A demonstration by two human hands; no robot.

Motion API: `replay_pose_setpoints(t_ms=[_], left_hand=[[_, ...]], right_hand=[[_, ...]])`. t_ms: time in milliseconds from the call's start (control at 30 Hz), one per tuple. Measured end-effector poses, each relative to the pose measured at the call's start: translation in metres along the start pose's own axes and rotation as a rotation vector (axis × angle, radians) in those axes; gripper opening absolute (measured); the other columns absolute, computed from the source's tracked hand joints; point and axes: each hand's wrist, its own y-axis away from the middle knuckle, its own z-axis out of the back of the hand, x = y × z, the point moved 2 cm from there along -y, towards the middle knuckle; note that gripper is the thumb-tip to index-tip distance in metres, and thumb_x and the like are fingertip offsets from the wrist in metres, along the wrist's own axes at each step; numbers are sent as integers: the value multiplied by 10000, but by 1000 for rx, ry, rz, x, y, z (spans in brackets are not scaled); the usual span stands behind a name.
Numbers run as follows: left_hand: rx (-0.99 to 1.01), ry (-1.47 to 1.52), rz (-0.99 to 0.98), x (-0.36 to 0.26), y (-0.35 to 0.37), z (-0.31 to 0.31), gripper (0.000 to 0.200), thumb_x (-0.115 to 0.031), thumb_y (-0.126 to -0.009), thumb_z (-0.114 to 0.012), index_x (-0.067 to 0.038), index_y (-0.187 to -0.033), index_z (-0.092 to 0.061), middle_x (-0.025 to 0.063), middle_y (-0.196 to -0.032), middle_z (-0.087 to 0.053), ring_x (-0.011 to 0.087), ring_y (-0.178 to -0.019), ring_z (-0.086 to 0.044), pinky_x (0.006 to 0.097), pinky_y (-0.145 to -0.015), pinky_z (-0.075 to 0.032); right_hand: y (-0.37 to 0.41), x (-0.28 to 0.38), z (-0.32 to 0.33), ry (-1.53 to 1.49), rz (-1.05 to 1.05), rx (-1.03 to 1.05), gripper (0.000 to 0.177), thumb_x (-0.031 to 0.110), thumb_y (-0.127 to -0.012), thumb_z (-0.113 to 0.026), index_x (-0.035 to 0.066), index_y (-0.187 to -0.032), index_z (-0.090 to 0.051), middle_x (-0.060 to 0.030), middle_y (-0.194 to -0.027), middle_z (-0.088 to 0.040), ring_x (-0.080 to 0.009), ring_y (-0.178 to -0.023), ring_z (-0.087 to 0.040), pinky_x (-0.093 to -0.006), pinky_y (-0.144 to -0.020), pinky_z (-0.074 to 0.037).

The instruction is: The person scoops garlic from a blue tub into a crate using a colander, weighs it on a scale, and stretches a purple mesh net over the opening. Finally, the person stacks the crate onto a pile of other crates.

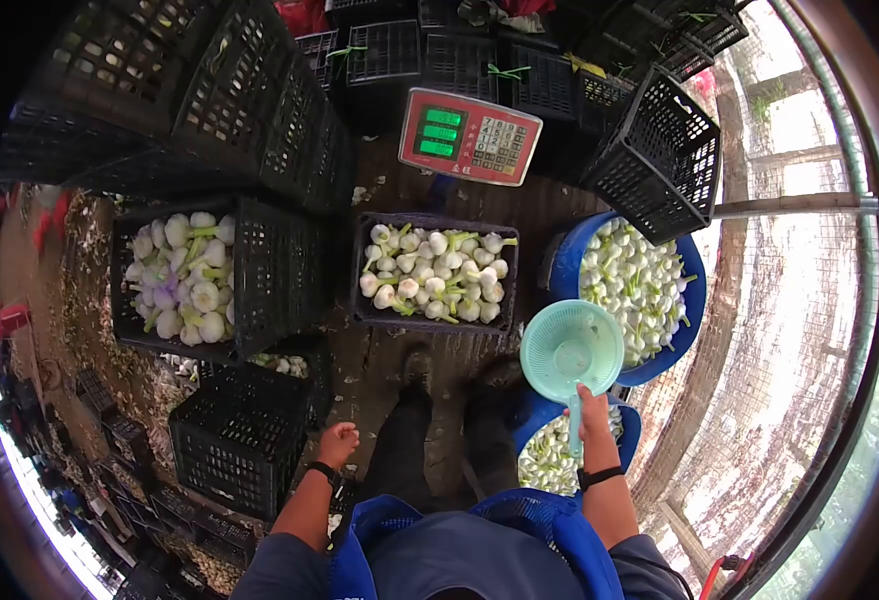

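My right hand (592,418) is closed around the handle of a pale green plastic strainer (548,350). The strainer's bowl looks empty and hangs over the edges of two blue tubs. Garlic bulbs (632,290) with short green stems fill the larger tub (698,290); more bulbs (550,462) lie in the smaller tub (632,440) under my right hand. My left hand (339,443) is held low beside my leg with its fingers curled in, nothing visible in it. Ahead of my feet, a dark crate (435,325) of garlic rests below a red digital scale display (472,137).
A taller black crate (260,270) of garlic stands at left, with another black crate (225,440) below it. Stacked crates (250,110) rise at upper left, and more line the back. A tilted black crate (660,150) sits against the large tub. Wire mesh (780,330) bounds the right side.
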Motion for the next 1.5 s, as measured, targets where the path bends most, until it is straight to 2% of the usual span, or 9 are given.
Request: replay_pose_setpoints(t_ms=[400,500,633,733,967,1033,1100,1200,1500], left_hand=[[18,-130,7,-22,2,-40,278,-140,-872,-695,-12,-1113,-639,47,-843,-658,112,-716,-639,265,-590,-497],[38,-162,31,-31,4,-69,274,-140,-866,-692,-1,-1098,-646,50,-856,-665,118,-751,-638,286,-633,-505],[22,-775,-344,-25,13,-79,272,-137,-815,-704,4,-1042,-650,141,-913,-681,289,-827,-665,394,-746,-527],[153,-1354,-258,-9,26,-89,226,-120,-812,-629,-57,-1024,-674,219,-1007,-652,419,-933,-632,489,-820,-520],[276,-1378,-156,11,8,-128,235,-101,-883,-476,-37,-995,-673,216,-1058,-644,403,-944,-642,487,-814,-528],[335,-1504,-122,10,-3,-131,217,-102,-881,-487,-11,-981,-657,225,-1045,-646,404,-943,-643,480,-809,-528],[277,-1490,-85,15,-8,-129,220,-106,-884,-487,-8,-992,-651,230,-1039,-646,405,-940,-643,482,-807,-526],[242,-1454,-85,11,2,-123,224,-113,-891,-486,-3,-1009,-641,239,-1035,-645,407,-936,-642,488,-803,-523],[260,-1494,-127,6,7,-130,197,-125,-903,-486,0,-962,-627,222,-986,-647,399,-917,-646,487,-801,-525]], right_hand=[[-111,25,148,-419,-93,-361,318,205,-940,-616,78,-1210,-507,-106,-956,-611,-235,-634,-593,-341,-462,-511],[-133,54,177,-198,16,-423,364,150,-928,-614,105,-1267,-491,-114,-991,-626,-253,-745,-637,-375,-492,-523],[-194,80,188,397,49,-556,537,137,-899,-651,62,-1351,-371,-197,-1179,-568,-334,-801,-670,-414,-480,-582],[-258,58,157,515,-178,-193,479,123,-847,-694,26,-1267,-484,-220,-1120,-593,-342,-882,-667,-439,-528,-609],[-420,-29,129,250,-288,-250,370,128,-826,-670,-78,-1116,-571,-220,-969,-649,-370,-686,-659,-499,-501,-554],[-513,-113,143,633,28,18,290,113,-829,-671,-54,-1058,-608,-220,-891,-646,-362,-670,-654,-478,-494,-544],[-483,-80,113,550,360,42,227,103,-840,-665,-44,-1009,-626,-206,-816,-643,-350,-634,-647,-470,-454,-520],[-444,-47,124,145,-294,-131,184,146,-861,-662,-2,-963,-625,-139,-776,-633,-281,-624,-640,-407,-429,-497],[-342,-40,192,-98,-178,-81,252,128,-851,-625,20,-1073,-578,-72,-847,-603,-189,-586,-569,-339,-410,-482]])
